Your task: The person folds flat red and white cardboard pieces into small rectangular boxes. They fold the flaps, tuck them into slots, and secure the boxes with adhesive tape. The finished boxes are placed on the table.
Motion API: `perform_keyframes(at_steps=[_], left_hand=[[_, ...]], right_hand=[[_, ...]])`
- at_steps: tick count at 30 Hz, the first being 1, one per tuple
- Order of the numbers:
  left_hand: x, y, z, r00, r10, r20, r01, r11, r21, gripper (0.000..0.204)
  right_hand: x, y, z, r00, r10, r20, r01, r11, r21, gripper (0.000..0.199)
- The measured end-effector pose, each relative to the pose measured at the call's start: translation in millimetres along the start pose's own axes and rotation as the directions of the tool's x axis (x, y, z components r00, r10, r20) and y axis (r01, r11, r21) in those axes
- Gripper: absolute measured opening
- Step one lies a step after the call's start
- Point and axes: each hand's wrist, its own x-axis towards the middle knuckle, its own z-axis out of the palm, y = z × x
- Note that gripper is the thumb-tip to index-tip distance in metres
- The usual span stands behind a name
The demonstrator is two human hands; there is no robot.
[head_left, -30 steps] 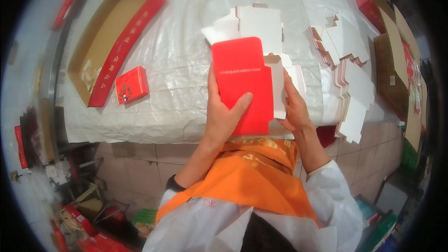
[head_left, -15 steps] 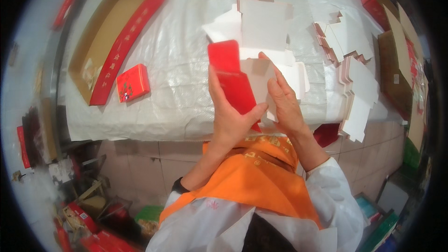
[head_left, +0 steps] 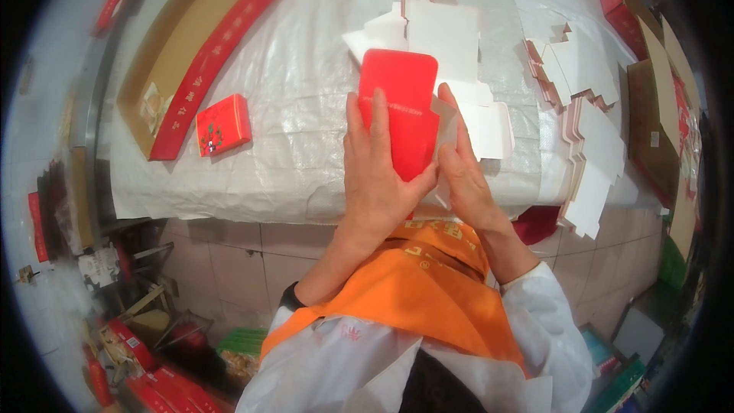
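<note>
Head view, looking down over an orange apron and white sleeves.

Left hand: raised at picture centre, back toward the camera. Its fingers lie spread and nearly straight across the lower left face of a flat red card piece with rounded top corners. Thumb comes round the lower right edge at about 4 o'clock of the hand, pinching the piece from below. So the fingers are closed on it in a flat clamp, not curled.

Right hand: just at 3 o'clock of the left hand, touching it at the heel. Its fingers stand extended upward along the red piece's right edge, pressed against a pale inner flap that shows between them and the red face. Hold looks light; fingers mostly straight, closed against the flap and edge.

Red piece: held upright above the near edge of the counter, top end toward 12 o'clock, upper half clear of both hands, lower half covered by the left fingers.

Around it:
- Counter covered in white woven sheeting.
- Loose white die-cut card blanks lie behind the red piece at 12 to 2 o'clock.
- A fanned stack of blanks at 3 o'clock, overhanging the counter edge.
- A small finished red box at 9 o'clock, well apart from the hands.
- A long shallow cardboard tray with a red rim at 10 o'clock.
- Brown cartons at far 3 o'clock.
</note>
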Motion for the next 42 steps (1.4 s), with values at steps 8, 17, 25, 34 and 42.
perform_keyframes(at_steps=[8, 17, 25, 34, 42], left_hand=[[0.8, 14.0, -6.1, 0.997, -0.012, 0.079, 0.013, 1.000, -0.017, 0.097], [9.0, 2.7, -24.0, 0.971, -0.225, 0.079, 0.238, 0.880, -0.411, 0.097], [15.8, 9.4, 11.4, 0.914, -0.370, -0.165, 0.070, 0.545, -0.835, 0.108], [24.1, -21.7, 3.7, 0.877, 0.079, -0.473, -0.249, 0.918, -0.309, 0.095], [17.2, -49.8, -2.1, 0.876, 0.482, 0.011, -0.468, 0.845, 0.259, 0.041]], right_hand=[[2.0, 3.6, 1.2, 0.996, -0.062, -0.069, 0.060, 0.998, -0.025, 0.062], [7.4, 1.9, -46.0, 0.714, -0.582, -0.389, 0.322, 0.767, -0.555, 0.057], [-8.1, -27.7, 7.7, 0.913, -0.405, 0.057, 0.313, 0.602, -0.735, 0.030], [55.4, -38.3, -64.8, 0.640, -0.671, 0.374, 0.371, -0.157, -0.915, 0.024], [31.8, 20.1, -88.4, 0.902, -0.304, 0.305, 0.350, 0.102, -0.931, 0.028]])
